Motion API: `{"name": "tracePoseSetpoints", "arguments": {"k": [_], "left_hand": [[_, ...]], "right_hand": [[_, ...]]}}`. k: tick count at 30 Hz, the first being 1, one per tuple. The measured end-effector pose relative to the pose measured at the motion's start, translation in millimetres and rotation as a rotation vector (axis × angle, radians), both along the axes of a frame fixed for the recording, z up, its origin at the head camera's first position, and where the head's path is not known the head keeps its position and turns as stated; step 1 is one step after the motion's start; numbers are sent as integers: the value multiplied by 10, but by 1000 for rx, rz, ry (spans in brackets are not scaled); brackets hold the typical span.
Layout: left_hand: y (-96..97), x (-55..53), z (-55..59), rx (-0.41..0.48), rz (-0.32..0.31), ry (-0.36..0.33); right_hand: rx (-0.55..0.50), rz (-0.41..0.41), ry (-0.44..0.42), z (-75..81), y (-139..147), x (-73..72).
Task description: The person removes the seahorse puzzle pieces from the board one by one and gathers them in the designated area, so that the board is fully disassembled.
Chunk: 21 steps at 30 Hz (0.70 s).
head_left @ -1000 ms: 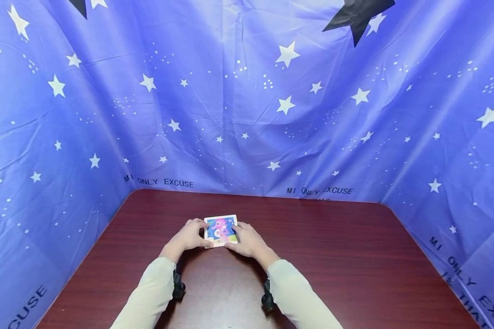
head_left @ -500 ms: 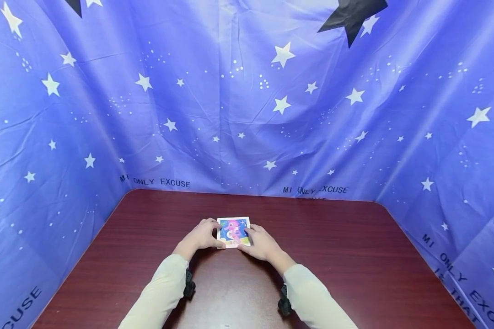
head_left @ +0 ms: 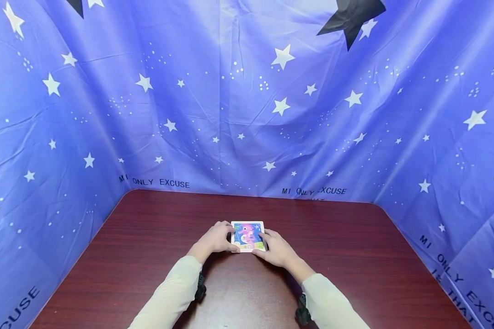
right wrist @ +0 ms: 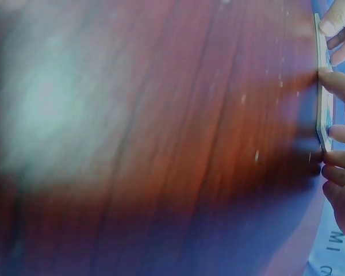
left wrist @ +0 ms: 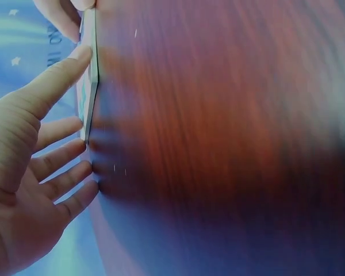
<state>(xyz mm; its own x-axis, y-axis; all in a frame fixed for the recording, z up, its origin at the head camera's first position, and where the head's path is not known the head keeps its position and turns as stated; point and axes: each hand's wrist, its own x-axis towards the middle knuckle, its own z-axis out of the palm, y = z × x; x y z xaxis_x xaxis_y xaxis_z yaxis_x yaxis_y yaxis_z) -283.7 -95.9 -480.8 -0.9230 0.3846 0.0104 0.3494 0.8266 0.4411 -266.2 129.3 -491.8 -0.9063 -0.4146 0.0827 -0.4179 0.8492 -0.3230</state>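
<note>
A square, thin board with a pink seahorse picture (head_left: 249, 235) lies flat at the middle of the table, its border white and its background blue. My left hand (head_left: 217, 238) holds it by the left side, thumb at the near edge and fingers along the side. On the opposite side my right hand (head_left: 279, 249) grips it the same way, with a finger over the picture's right margin. In the left wrist view the board's pale edge (left wrist: 94, 69) shows beside the thumb. The right wrist view shows the board edge (right wrist: 319, 98) between thumb and fingers.
The dark red wooden table (head_left: 148, 228) has a glossy patch near its front. A blue curtain (head_left: 230, 114) with white stars surrounds its back and sides. Black wrist cameras (head_left: 200, 287) sit at both sleeves.
Both hands have moved right together with the seahorse board, which also comes slightly nearer. The board has turned a little and sits straighter. The grip looks unchanged.
</note>
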Motion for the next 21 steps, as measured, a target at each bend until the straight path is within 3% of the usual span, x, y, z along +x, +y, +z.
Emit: {"name": "tracePoseSetpoints", "arguments": {"k": [9, 21], "left_hand": [[193, 52, -3, -45, -33, 8], [327, 52, 50, -84, -66, 18]], "right_hand": [[-8, -26, -14, 3, 210, 75], [-31, -23, -13, -28, 295, 52]]}}
